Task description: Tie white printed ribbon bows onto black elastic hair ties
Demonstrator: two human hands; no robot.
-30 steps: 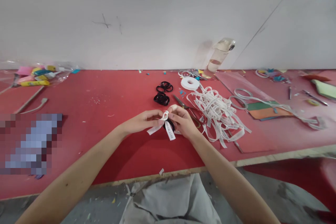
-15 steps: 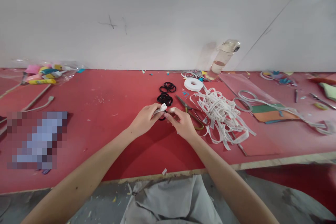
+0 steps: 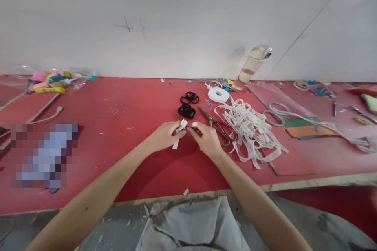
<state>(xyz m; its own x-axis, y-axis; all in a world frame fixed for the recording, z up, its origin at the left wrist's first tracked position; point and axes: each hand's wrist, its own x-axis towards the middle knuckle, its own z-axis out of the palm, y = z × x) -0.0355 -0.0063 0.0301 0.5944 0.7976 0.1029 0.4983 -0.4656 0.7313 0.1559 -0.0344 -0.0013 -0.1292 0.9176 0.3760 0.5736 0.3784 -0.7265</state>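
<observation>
My left hand (image 3: 165,136) is closed, pinching a short strip of white printed ribbon (image 3: 183,124); its tail hangs below the fingers. Close against it, my right hand (image 3: 206,137) has thumb and forefinger pressed together, with a white wrap on one fingertip. A little dark material shows between the two hands, mostly covered by fingers. Just beyond them lie a bunch of black hair ties (image 3: 186,111) and a second, looser group of black rings (image 3: 189,97). Scissors (image 3: 214,124) rest beside my right hand, blades pointing away to the left.
A tangled heap of printed white ribbon (image 3: 247,125) lies right of the scissors. Behind it are a white tape roll (image 3: 211,93) and a leaning clear bottle (image 3: 249,68). Coloured sheets (image 3: 306,127) and pale cords sit further right. Bagged bright items (image 3: 50,80) lie far left.
The white ribbon has turned in my left hand, and its tail now shows below the fingers. The black loop seen under my fingertips is now hidden. Both hands stay close together.
</observation>
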